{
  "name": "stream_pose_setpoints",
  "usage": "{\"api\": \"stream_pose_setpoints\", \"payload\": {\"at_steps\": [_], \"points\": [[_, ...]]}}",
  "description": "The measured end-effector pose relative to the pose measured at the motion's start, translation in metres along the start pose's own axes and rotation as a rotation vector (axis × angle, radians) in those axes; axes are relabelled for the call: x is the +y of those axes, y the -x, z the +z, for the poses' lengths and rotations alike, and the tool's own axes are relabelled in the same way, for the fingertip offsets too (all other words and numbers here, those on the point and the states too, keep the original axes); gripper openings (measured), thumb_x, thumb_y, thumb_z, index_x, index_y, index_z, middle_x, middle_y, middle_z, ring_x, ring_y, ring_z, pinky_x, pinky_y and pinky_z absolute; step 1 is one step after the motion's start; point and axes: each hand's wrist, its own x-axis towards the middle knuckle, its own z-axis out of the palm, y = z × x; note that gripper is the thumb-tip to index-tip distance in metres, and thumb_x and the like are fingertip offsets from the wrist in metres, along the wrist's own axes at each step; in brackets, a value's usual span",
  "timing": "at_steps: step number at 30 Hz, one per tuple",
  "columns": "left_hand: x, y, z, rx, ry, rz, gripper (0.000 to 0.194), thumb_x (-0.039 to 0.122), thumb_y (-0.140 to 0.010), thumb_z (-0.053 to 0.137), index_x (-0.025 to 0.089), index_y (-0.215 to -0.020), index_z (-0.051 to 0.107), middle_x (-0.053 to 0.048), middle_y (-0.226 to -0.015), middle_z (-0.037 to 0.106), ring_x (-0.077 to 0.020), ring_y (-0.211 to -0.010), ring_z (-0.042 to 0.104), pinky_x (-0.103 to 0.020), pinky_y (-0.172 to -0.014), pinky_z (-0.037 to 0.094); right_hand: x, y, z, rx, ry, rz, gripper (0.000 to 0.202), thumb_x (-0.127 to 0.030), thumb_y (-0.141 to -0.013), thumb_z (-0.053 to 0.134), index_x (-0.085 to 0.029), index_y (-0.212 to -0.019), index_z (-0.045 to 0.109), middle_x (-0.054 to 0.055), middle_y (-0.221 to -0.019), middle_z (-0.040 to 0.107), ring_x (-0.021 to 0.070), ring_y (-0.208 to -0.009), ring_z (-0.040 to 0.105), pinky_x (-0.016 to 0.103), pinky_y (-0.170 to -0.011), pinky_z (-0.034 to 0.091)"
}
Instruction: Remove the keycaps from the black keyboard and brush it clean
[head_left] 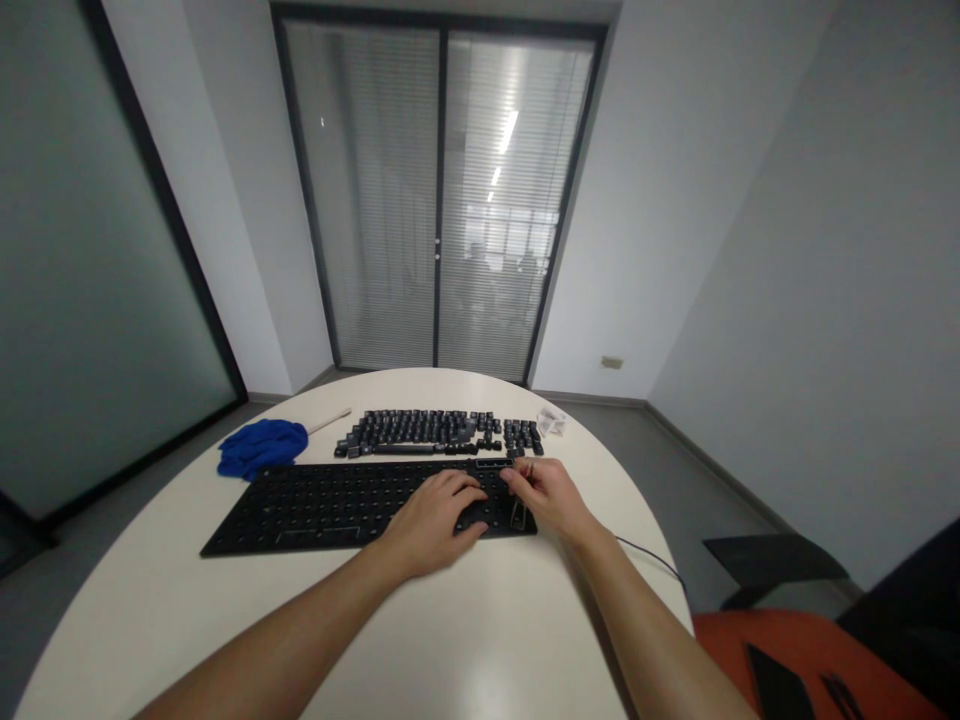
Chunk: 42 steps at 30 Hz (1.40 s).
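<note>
A black keyboard base (322,500) with its keycaps off lies on the table. My left hand (433,522) rests on its right half, fingers spread and lying on the board, holding nothing. Over the right end of the board, my right hand (551,492) is closed in a pinch on a thin wire keycap puller (518,514). The wire loop points down at the board's number pad area; whether it hooks anything is too small to tell. Behind the board, loose black keycaps (412,428) are laid out in keyboard order.
A blue cloth (262,446) lies at the left of the round white table (480,630), with a white brush-like stick (330,420) beside it. A clear plastic piece (552,421) sits behind right. A cable (652,555) runs off the right edge, near a red chair (810,660).
</note>
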Motion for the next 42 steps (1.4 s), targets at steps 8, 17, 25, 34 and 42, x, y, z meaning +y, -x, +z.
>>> {"api": "stream_pose_setpoints", "payload": {"at_steps": [8,17,25,34,42], "points": [[0.0,0.0,0.001,-0.002,-0.007,-0.001,0.035,0.032,-0.085,0.064,0.024,-0.118,0.061,-0.007,-0.122,0.061,-0.0263,-0.12,0.05,-0.046,-0.105,0.041,-0.004,-0.001,0.001,-0.004,-0.011,-0.017,0.046,-0.046,-0.095,0.049,-0.02,-0.06,0.062,0.001,-0.058,0.061,0.0135,-0.056,0.054,0.025,-0.059,0.04],[0.001,0.0,-0.001,-0.006,-0.004,-0.004,0.033,0.032,-0.085,0.064,0.023,-0.117,0.062,-0.007,-0.122,0.061,-0.0259,-0.119,0.05,-0.045,-0.105,0.042,0.015,-0.001,0.005,-0.007,-0.325,0.171,0.047,-0.056,-0.084,0.061,-0.017,-0.057,0.057,-0.002,-0.05,0.052,0.0107,-0.047,0.043,0.023,-0.046,0.032],[0.0,0.0,0.0,-0.007,-0.007,-0.007,0.034,0.03,-0.085,0.064,0.023,-0.118,0.062,-0.007,-0.121,0.061,-0.0256,-0.119,0.05,-0.045,-0.105,0.042,0.013,-0.001,0.004,0.018,-0.187,0.022,0.042,-0.05,-0.08,0.069,-0.018,-0.054,0.06,0.0,-0.054,0.057,0.0129,-0.054,0.05,0.025,-0.054,0.037],[-0.002,0.0,0.002,-0.009,-0.006,-0.002,0.035,0.032,-0.085,0.065,0.023,-0.119,0.061,-0.007,-0.123,0.06,-0.026,-0.119,0.05,-0.046,-0.106,0.041,0.007,-0.001,0.001,0.013,-0.066,-0.033,0.045,-0.05,-0.087,0.062,-0.018,-0.056,0.06,0.001,-0.054,0.059,0.0121,-0.051,0.051,0.024,-0.053,0.037],[-0.002,0.0,0.002,-0.008,-0.013,0.007,0.039,0.032,-0.085,0.065,0.024,-0.123,0.059,-0.007,-0.124,0.06,-0.0262,-0.12,0.049,-0.045,-0.106,0.041,-0.005,0.001,0.003,-0.001,0.063,-0.14,0.042,-0.043,-0.093,0.056,-0.018,-0.06,0.061,0.001,-0.059,0.06,0.012,-0.056,0.055,0.024,-0.057,0.038]]}}
